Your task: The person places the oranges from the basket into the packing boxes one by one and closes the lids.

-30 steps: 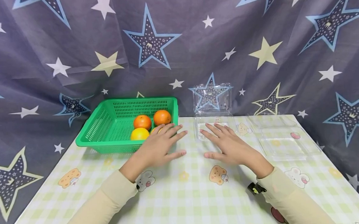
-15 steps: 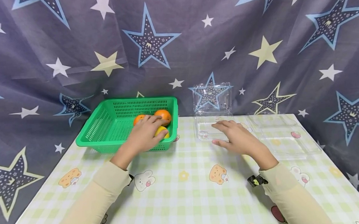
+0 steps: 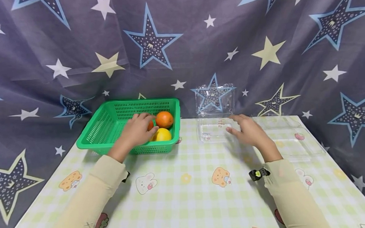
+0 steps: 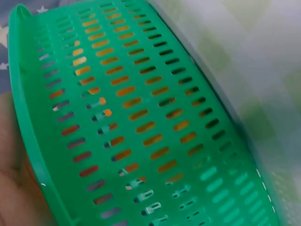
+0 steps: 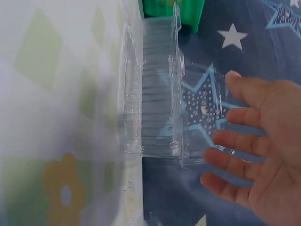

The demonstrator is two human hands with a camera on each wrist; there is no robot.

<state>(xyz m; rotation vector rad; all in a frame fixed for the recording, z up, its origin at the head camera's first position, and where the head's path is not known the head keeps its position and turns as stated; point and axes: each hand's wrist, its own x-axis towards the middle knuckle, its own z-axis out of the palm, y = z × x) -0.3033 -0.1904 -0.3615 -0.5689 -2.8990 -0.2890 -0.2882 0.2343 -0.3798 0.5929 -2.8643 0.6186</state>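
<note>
Left hand (image 3: 136, 130): I see it reaching over the front rim of the green basket (image 3: 92, 146), back of the hand up, fingers bent and thumb apart above a half-hidden orange (image 3: 150, 125). I cannot tell whether it grips that orange or only covers it, since the basket wall blocks my left wrist view.
Right hand (image 3: 248, 129): well to the right of the basket, beside the clear clamshell's right edge, fingers spread and slightly bent with nothing between them. Fingertip contact I cannot confirm.
Fruit: a second orange (image 3: 164, 119) and a yellow citrus fruit (image 3: 162, 134) sit inside the basket toward its right wall; I judge the walls are there to keep round pieces from rolling.
Clear clamshell (image 3: 217, 139): just right of the basket, lid (image 3: 215, 100) standing up at the back near the star curtain (image 3: 183, 10). That upright lid, I reckon, leaves the tray reachable from the front.
Further clear plastic container (image 3: 288, 149): farthest right of the basket, lying flat; its transparency hides the details from me.
Sleeves: the left sleeve (image 3: 91, 198) slants up toward the basket's front, the right sleeve (image 3: 293, 194) leans inward from the opposite side, both above the checked tablecloth (image 3: 190, 203) in front of the basket.
</note>
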